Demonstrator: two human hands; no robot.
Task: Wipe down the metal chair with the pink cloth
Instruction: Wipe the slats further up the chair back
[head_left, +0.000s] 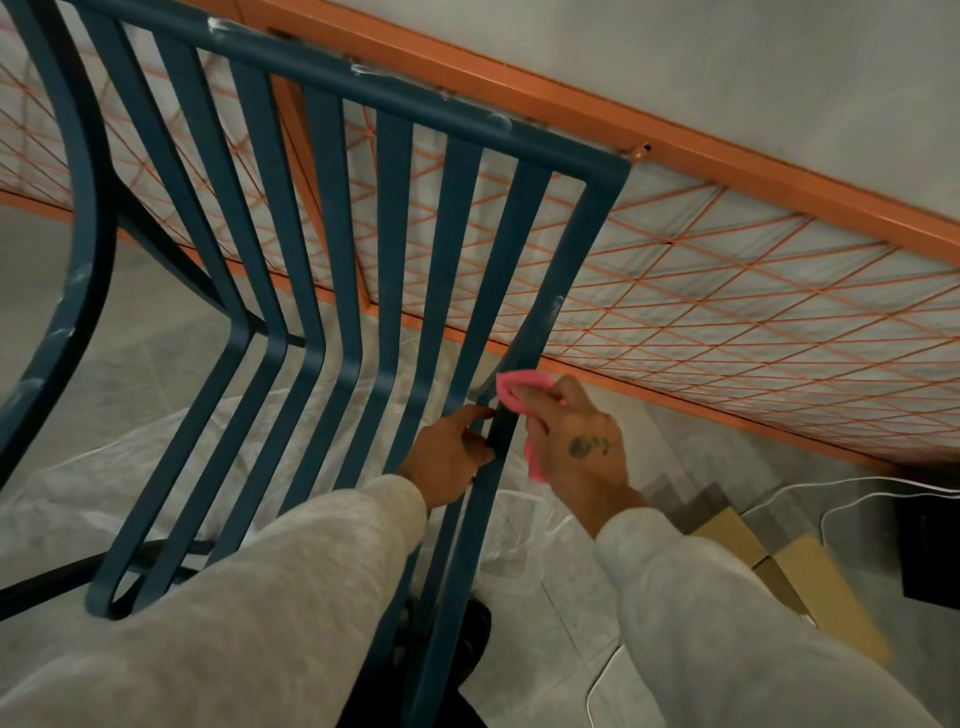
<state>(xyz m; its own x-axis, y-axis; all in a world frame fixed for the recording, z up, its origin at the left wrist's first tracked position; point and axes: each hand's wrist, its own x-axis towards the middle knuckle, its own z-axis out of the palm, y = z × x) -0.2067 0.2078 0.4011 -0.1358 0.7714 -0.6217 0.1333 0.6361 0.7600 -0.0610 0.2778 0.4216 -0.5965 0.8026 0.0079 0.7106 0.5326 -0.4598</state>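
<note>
Pink cloth (523, 388) pressed to the blue metal chair (332, 218), at its right edge.

My right hand (574, 441) grips the cloth against the outer slat; my left hand (451, 457) wraps that slat just beside it (orange lattice frame (727, 332) behind).

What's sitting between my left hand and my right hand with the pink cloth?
In the head view, only the chair's outer blue frame bar separates the left hand from the right hand with the pink cloth.
</note>
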